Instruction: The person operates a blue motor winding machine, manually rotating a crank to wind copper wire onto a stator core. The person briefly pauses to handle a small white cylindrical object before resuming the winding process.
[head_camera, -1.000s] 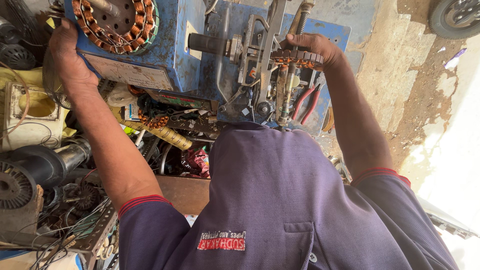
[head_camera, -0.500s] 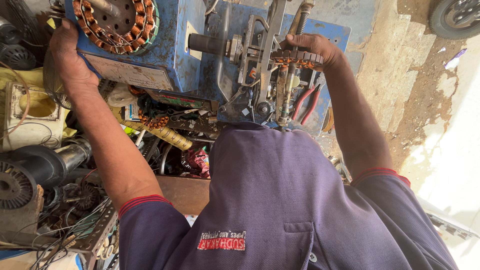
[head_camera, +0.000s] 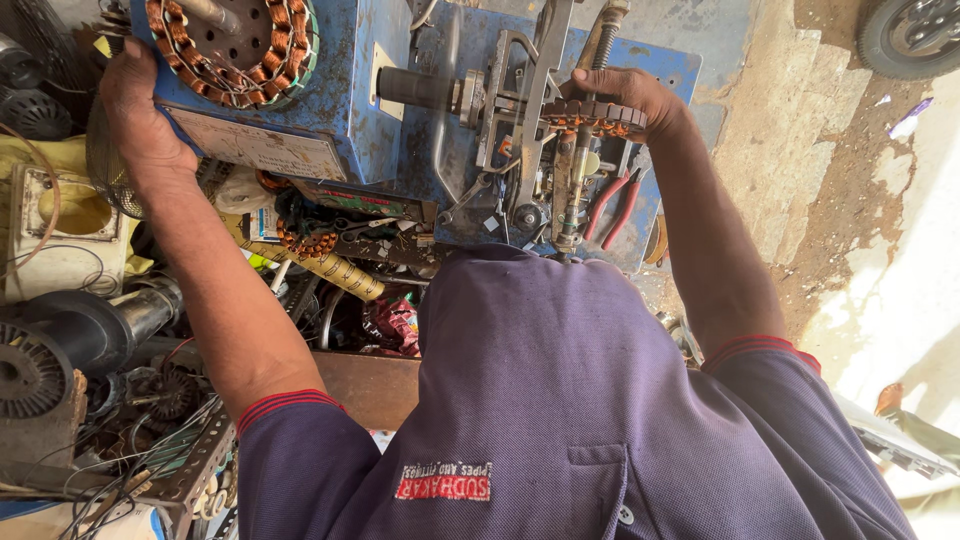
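From the head camera you see one blue machine (head_camera: 360, 90) on a crowded bench (head_camera: 370, 385). Two round wire-wound rings show on it: one big copper ring (head_camera: 235, 45) at the top left, and one smaller ring (head_camera: 595, 115) on the metal frame (head_camera: 525, 90) in the middle. One pair of red pliers (head_camera: 615, 205) lies on the blue plate below the smaller ring.

Your left hand (head_camera: 135, 105) rests on the left edge of the blue machine, just beside the big copper ring. Its grip is partly closed around that edge, but the fingers are hidden, so you cannot tell how tight it is.

Your right hand (head_camera: 625, 95) lies over the smaller ring, fingers curled down onto it, a closed grip holding it.

Left of your arm the bench is packed with motor parts (head_camera: 40, 365) and loose wires (head_camera: 120, 470). Right of the machine there is bare ground (head_camera: 850, 200), with one wheel (head_camera: 915, 35) at the top corner.
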